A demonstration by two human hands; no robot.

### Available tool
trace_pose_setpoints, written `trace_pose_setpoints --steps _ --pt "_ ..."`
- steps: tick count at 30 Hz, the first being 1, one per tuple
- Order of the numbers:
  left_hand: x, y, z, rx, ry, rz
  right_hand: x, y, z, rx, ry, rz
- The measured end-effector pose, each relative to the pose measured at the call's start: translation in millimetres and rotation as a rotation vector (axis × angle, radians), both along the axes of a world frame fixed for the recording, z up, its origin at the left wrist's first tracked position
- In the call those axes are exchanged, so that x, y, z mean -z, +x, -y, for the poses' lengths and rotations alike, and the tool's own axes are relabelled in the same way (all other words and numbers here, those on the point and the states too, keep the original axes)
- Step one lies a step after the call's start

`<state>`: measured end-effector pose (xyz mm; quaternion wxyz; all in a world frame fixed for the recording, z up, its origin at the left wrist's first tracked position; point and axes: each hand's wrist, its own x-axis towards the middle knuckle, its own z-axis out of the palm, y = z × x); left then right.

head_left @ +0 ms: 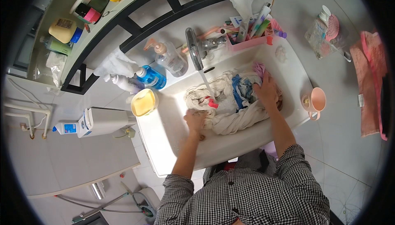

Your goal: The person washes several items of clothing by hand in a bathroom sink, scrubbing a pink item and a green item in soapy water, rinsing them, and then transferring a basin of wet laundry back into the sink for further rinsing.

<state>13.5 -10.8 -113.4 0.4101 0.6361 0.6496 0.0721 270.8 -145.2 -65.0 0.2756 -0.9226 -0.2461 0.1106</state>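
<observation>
A heap of wet laundry lies in the white sink (164, 143), under water running from the grey faucet (193, 48). Most of it is cream cloth (236, 123), with a blue cloth (242, 90) in the middle, a small red piece (212, 103) and a purple cloth (259, 68) at the far right. My left hand (194, 120) is at the near left edge of the heap, its fingertips hidden against the cloth. On the right side of the heap rests my right hand (267, 91), thumb and fingers apart, touching the laundry beside the blue and purple cloths.
A yellow soap dish (144, 102) sits on the sink's left corner, with a blue bottle (151, 77) and a clear pump bottle (173, 60) behind. A pink box (247, 44) of tubes stands at the back. A peach mug (317, 100) is at the right edge.
</observation>
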Motion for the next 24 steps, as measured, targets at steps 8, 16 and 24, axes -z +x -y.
trace_pose_setpoints --steps 8,16,24 --pt "23.3 -20.2 5.2 -0.194 -0.099 0.485 7.2 0.8 -4.6 -0.052 0.061 0.005" --pt "-70.2 -76.4 -14.8 0.000 0.445 0.456 -28.1 -38.2 -28.7 -0.435 0.334 0.511" --pt "-60.3 -34.8 -11.8 0.431 0.415 -0.127 78.8 -93.5 -99.2 -0.633 0.164 0.139"
